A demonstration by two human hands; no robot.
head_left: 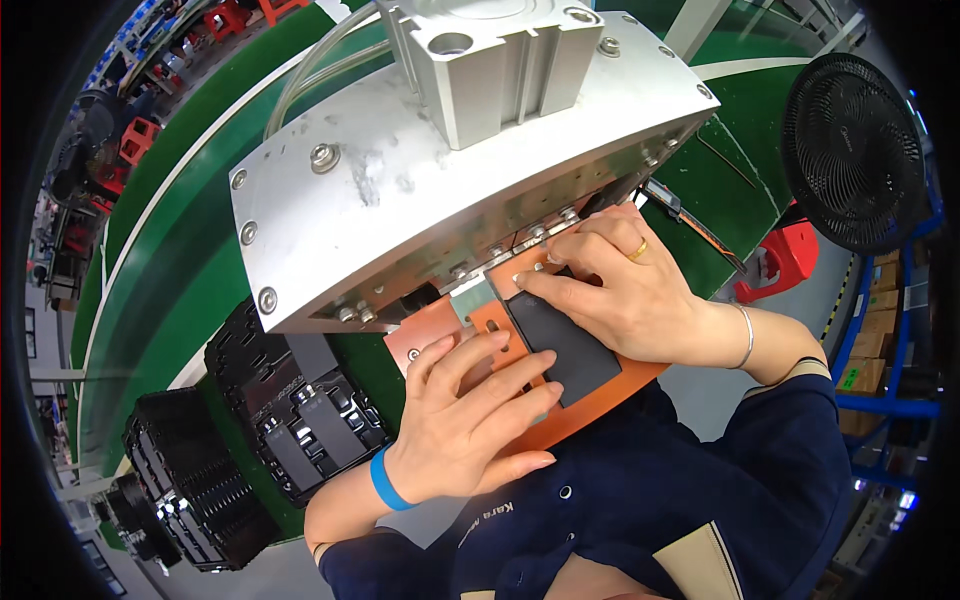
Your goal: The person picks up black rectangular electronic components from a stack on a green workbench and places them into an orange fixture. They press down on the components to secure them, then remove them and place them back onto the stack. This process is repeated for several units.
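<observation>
A flat dark grey rectangular piece (565,350) lies on an orange fixture plate (640,374) in front of a metal press. My left hand (465,410) is open, its fingers spread over the fixture, with fingertips at the grey piece's left edge. At the piece's far end my right hand (625,285) is bent, thumb and fingers closed around its upper edge; what lies under these fingers is partly hidden. A copper-coloured block (425,328) and a pale greenish block (472,298) sit beside the fixture, under the press's front edge.
The silver press (460,190) with a square cylinder (500,75) overhangs the fixture. Stacked black trays (205,470) and a tray of dark flat pieces (310,430) stand at left on the green bench. Calipers (690,222), a black fan (852,150) and a red stool (785,262) are at right.
</observation>
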